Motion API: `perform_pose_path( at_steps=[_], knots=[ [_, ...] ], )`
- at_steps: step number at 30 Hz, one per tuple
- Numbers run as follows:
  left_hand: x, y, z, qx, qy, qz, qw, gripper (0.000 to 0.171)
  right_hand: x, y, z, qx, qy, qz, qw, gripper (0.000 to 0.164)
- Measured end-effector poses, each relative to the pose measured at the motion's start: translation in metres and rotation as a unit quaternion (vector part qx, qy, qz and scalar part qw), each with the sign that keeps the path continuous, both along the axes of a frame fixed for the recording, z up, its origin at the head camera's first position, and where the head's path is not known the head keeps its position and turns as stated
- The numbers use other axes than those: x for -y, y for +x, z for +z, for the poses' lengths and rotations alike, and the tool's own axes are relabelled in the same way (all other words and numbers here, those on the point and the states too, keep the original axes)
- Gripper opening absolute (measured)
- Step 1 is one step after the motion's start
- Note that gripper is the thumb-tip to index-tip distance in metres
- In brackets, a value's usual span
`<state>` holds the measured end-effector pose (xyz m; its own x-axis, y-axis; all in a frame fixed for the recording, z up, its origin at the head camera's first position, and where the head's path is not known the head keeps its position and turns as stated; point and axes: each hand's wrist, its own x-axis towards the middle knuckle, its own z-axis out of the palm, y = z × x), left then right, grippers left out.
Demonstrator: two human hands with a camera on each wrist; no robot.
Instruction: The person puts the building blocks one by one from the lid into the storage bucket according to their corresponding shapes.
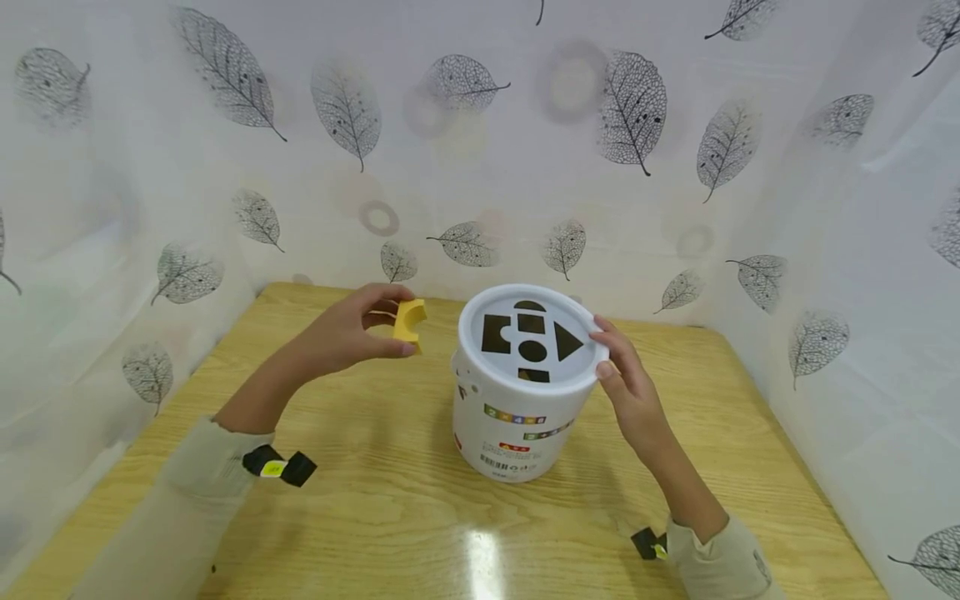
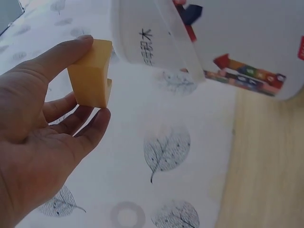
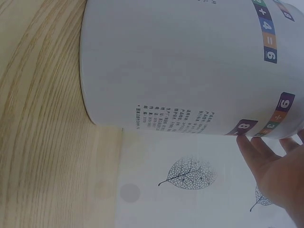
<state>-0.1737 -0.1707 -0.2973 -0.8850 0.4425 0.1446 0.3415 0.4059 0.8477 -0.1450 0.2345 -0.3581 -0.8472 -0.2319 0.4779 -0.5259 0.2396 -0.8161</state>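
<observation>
Between the thumb and fingers of my left hand is a yellow block with a rounded notch in one side. It is held in the air to the left of a white bucket, apart from it. In the left wrist view, the block shows a smooth flat side, and the thumb lies on top. The bucket stands upright, with a white lid cut with several shaped holes, including a triangle, a circle and a notched rectangle. My right hand rests against the lid's right rim, fingers spread.
A light wooden table lies under the bucket. White curtain printed with dark leaves surrounds the back and sides. The bucket's handle hangs against its wall in the left wrist view.
</observation>
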Motion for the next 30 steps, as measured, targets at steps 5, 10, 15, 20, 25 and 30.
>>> perform_pose_path(
  at_steps=[5, 10, 15, 20, 25, 30],
  knots=[
    [-0.023, -0.004, 0.017, -0.014, 0.008, -0.030, 0.9994, 0.068, -0.001, 0.001, 0.000, 0.004, 0.003, -0.006, 1.000, 0.039],
    [-0.046, -0.011, 0.025, -0.022, 0.007, -0.061, 0.9979, 0.070, -0.004, 0.003, -0.003, 0.013, 0.002, -0.008, 1.000, 0.039],
    [-0.067, -0.019, 0.029, -0.038, -0.012, -0.073, 0.9965, 0.068, -0.004, 0.004, -0.004, 0.012, 0.001, -0.006, 1.000, 0.039],
    [-0.085, -0.022, 0.033, -0.032, -0.047, -0.073, 0.9957, 0.071, -0.004, 0.004, -0.003, 0.014, 0.007, -0.006, 1.000, 0.039],
    [-0.096, -0.024, 0.037, -0.048, -0.080, -0.072, 0.9930, 0.066, -0.003, 0.002, -0.001, 0.012, 0.006, -0.003, 1.000, 0.040],
    [-0.100, -0.022, 0.038, -0.064, -0.111, -0.062, 0.9898, 0.062, 0.000, 0.001, 0.001, 0.005, -0.007, 0.000, 1.000, 0.039]
  ],
)
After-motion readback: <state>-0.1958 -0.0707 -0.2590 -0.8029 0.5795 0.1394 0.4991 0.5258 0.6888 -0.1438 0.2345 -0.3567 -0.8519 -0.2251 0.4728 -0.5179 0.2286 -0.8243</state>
